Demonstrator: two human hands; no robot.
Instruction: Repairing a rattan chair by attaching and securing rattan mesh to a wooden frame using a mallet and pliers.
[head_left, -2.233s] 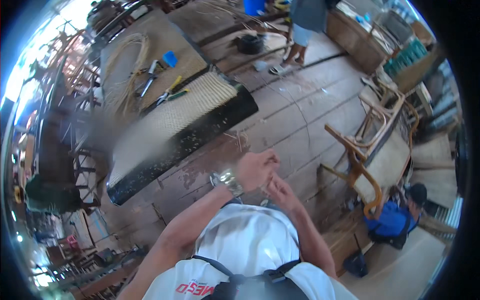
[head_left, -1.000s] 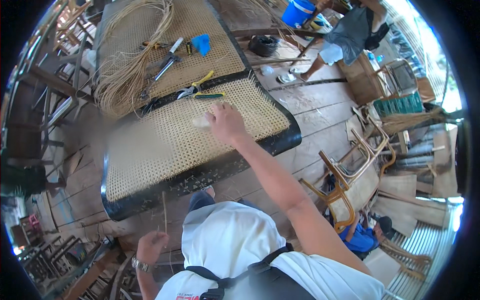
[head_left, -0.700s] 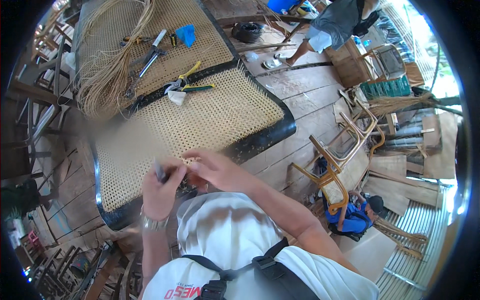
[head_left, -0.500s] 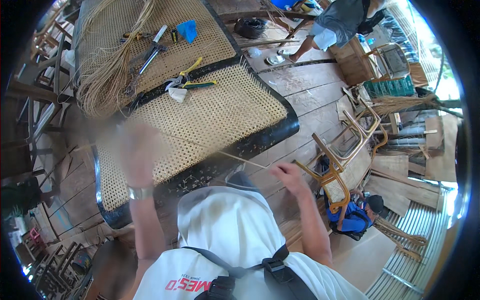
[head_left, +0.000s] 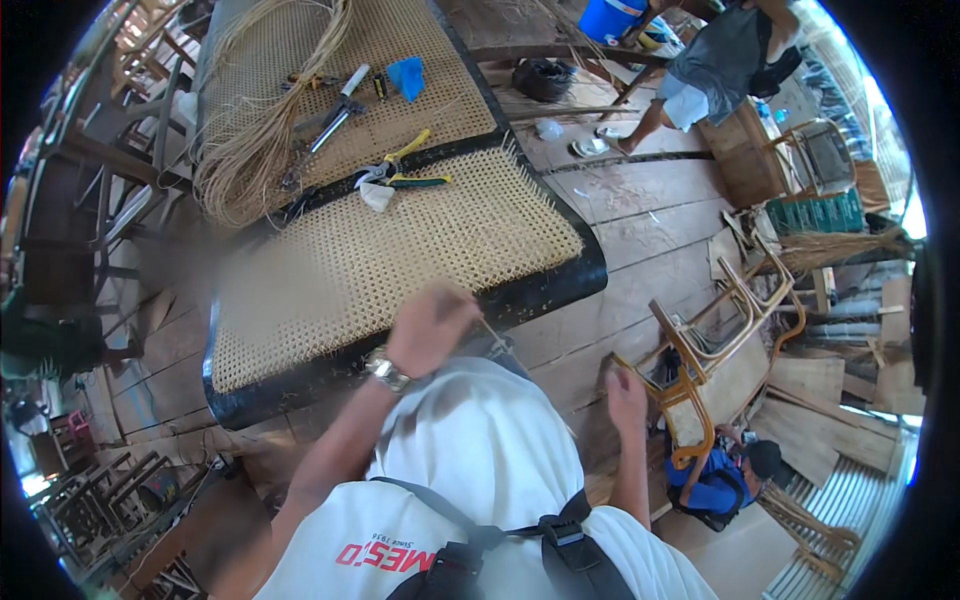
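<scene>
My left hand (head_left: 432,325), a metal watch on its wrist, is over my lap at the panel's near edge. Its fingers are closed on a thin cane strand (head_left: 490,332), a short length of which shows past the fingertips. Off to the right, beside a wooden chair frame, my right hand (head_left: 627,395) is held low with its fingers drawn together; what they hold, if anything, cannot be made out. Ahead of me lies a woven cane panel (head_left: 400,240) with a black frame (head_left: 540,295). Pruning shears (head_left: 405,170) with yellow-green handles rest on it, beside a white lump (head_left: 376,196).
A bundle of loose cane strands (head_left: 265,150), a hammer-like tool (head_left: 335,120) and a blue scrap (head_left: 406,78) lie on the farther woven part. Chair frames (head_left: 715,350) stand at right. One person (head_left: 715,480) crouches behind them; another (head_left: 715,70) stands at far right.
My left hand has come from over the panel's left part rightward and down to my lap. My right hand has moved right and slightly lower. The strand no longer stretches visibly between them.
</scene>
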